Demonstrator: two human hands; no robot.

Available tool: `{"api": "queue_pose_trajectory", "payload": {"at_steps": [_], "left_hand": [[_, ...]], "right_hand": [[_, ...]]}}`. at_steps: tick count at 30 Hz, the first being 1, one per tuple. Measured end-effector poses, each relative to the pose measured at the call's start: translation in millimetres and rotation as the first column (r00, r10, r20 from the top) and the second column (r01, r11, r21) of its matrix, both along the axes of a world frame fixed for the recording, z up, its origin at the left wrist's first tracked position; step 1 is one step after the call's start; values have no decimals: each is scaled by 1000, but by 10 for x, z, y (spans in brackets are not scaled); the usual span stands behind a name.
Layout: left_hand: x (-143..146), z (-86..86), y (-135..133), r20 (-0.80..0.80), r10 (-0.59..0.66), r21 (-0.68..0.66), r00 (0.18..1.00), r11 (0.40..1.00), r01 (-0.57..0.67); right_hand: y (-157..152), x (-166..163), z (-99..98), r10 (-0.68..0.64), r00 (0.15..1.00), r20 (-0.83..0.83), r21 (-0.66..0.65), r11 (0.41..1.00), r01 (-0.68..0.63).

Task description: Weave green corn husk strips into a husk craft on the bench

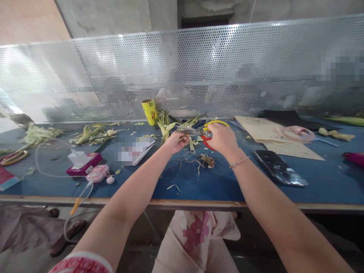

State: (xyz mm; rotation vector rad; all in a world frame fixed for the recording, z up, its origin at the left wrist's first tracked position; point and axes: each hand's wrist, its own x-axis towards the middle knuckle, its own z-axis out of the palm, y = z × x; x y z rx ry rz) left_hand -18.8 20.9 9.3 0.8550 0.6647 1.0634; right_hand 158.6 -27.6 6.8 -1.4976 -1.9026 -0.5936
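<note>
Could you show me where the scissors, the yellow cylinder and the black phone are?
Scissors [195, 131]: head view, on the metal blades.
Yellow cylinder [149, 113]: head view, on its printed side.
Black phone [279, 168]: head view, on its dark upper face.

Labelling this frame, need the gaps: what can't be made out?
Head view:
What lies within the left hand: hidden by its curled fingers.
Metal scissors with red and yellow handles: finger placement partly hidden by the right hand.
People behind the perforated silver metal screen: obscured by mesh and pixelation.
Full shape of the magenta object: cut off by the right edge.
</note>
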Motion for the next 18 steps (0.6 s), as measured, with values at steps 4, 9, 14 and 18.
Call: {"api": "queue_pose_trajectory", "payload": {"at_steps": [4,9,14,18], "left_hand": [[6,10,-12,-4,15,-14,1000,1000,-15],[4,-18,2,-8,-1,12,1000,1000,1],[-20,-48,18,-33,-32,55,999,998,34],[-36,-56,22,-38,-27,113,999,993,31]], "right_hand": [[-8,-1,9,3,1000,-3,20,1000,-3],[-19,7,20,9,1000,-27,27,1000,-8],[23,7,-17,30,994,-106,1,1000,-30],[106,57,-66,61,945,-323,11,998,-60]]}}
